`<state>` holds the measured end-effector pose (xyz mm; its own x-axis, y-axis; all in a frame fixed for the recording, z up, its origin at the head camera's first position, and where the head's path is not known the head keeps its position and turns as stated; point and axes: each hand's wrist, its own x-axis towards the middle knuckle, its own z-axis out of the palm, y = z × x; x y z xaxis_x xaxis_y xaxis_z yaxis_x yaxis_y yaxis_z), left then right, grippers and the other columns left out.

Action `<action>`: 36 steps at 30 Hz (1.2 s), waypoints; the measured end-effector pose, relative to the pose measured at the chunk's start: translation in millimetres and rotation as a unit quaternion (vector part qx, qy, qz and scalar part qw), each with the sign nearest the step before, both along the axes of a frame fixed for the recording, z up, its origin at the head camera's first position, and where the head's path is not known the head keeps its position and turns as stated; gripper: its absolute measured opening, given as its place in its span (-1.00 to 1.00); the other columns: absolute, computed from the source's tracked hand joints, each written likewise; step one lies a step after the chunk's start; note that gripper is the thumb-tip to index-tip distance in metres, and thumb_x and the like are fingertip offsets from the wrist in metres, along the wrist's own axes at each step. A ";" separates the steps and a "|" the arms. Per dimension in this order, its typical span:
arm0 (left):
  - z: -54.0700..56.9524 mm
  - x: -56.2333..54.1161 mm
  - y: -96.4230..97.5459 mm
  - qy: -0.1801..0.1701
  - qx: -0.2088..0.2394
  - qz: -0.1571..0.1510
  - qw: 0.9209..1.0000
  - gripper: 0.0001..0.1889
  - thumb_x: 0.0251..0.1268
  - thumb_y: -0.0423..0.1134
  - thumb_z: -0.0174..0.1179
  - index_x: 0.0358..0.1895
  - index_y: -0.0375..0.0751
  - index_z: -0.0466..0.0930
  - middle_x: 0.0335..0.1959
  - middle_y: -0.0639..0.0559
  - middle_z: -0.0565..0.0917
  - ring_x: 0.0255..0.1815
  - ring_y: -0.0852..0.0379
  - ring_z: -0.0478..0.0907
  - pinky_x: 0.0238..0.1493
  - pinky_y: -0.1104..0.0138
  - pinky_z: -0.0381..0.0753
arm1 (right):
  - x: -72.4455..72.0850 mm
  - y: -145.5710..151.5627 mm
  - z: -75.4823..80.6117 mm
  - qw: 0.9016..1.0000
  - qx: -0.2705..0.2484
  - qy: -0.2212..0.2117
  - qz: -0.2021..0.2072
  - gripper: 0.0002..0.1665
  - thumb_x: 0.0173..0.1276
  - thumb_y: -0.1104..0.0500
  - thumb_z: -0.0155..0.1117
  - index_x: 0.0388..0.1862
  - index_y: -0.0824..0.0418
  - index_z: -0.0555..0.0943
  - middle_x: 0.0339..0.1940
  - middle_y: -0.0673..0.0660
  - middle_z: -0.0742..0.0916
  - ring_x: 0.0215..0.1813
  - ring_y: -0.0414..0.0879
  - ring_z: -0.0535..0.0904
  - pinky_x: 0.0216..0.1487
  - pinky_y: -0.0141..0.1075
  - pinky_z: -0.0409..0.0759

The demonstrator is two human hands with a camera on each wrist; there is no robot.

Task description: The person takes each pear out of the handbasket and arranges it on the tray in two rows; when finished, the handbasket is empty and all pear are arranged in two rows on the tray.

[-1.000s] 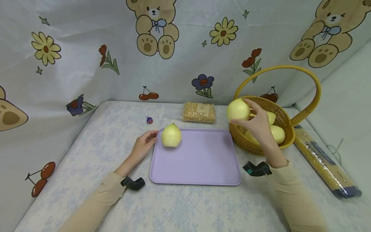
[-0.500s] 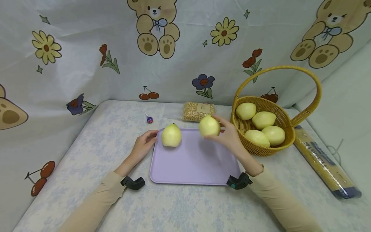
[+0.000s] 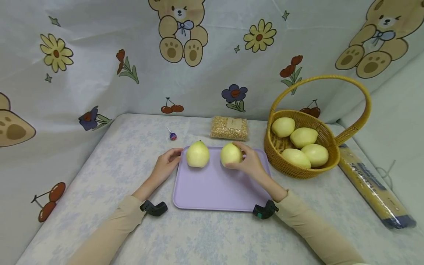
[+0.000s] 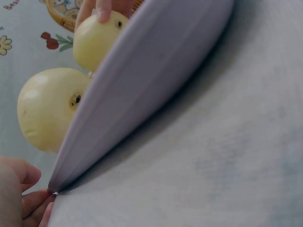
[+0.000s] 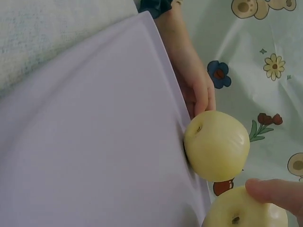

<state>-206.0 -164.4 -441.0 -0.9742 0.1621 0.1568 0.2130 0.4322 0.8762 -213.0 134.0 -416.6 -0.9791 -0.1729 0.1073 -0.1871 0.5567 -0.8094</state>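
Observation:
A pale yellow pear (image 3: 231,155) is gripped between the thumb and fingers of my right hand (image 3: 250,162), low over the back middle of the lilac tray (image 3: 212,195). In the right wrist view, the thumb presses on this held pear (image 5: 236,210). A second pear (image 3: 197,154) stands upright in the tray's back left corner, stem up, a short gap away from the held one. My left hand (image 3: 166,162) rests beside that corner with its fingertips at the tray's rim. The left wrist view shows its thumb (image 4: 29,173) apart from the rim.
A yellow wicker basket (image 3: 281,165) with a tall handle stands at the right, holding several pears (image 3: 303,137). Beyond it lies a long spaghetti pack (image 3: 377,187). Behind the tray are a bag of yellow kernels (image 3: 225,128) and a lollipop (image 3: 172,135).
My right hand has carried a pear from the basket leftward and down to the tray, near the other pear. My left hand stays at the tray's left rim.

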 end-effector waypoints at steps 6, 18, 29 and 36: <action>4.6 1.5 0.9 0.001 0.000 -0.003 1.000 -0.63 0.38 -0.42 0.04 0.20 -0.48 0.43 0.18 -0.37 0.54 0.24 -0.21 0.48 0.24 0.02 0.52 | -1.1 -1.0 -3.0 1.000 0.018 -0.001 0.013 -0.03 -0.01 0.15 0.55 0.38 0.29 0.33 0.32 0.32 0.49 0.11 0.22 0.54 0.05 0.01 0.63; 5.3 1.0 1.0 0.002 0.001 -0.003 1.000 -0.64 0.37 -0.42 0.05 0.19 -0.47 0.45 0.17 -0.35 0.55 0.25 -0.20 0.48 0.26 0.04 0.51 | -0.2 -1.3 -4.0 0.995 0.036 0.006 0.091 -0.10 0.15 0.17 0.43 0.44 0.23 0.25 0.28 0.39 0.44 0.17 0.19 0.44 -0.01 -0.11 0.65; 6.2 2.1 1.7 -0.003 0.001 0.002 1.000 -0.64 0.38 -0.41 0.04 0.20 -0.48 0.44 0.18 -0.36 0.54 0.25 -0.21 0.48 0.26 0.02 0.51 | -4.4 -0.1 -10.2 0.998 0.040 0.016 0.051 -0.08 0.09 0.11 0.49 0.41 0.22 0.30 0.18 0.38 0.46 0.08 0.16 0.46 -0.04 -0.11 0.65; 6.5 2.5 1.3 -0.007 -0.001 -0.001 1.000 -0.63 0.39 -0.41 0.03 0.20 -0.48 0.43 0.19 -0.35 0.53 0.26 -0.20 0.47 0.28 0.04 0.51 | -3.8 -1.2 -8.4 0.996 0.053 0.011 0.064 -0.10 0.20 0.11 0.40 0.45 0.30 0.22 0.22 0.45 0.42 0.09 0.22 0.48 0.01 -0.02 0.65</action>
<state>-203.5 -163.1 -434.5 -0.9761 0.1642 0.1425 0.2011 0.4328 0.8788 -216.8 132.8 -425.0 -0.9461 -0.3071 0.1025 -0.2783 0.6097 -0.7421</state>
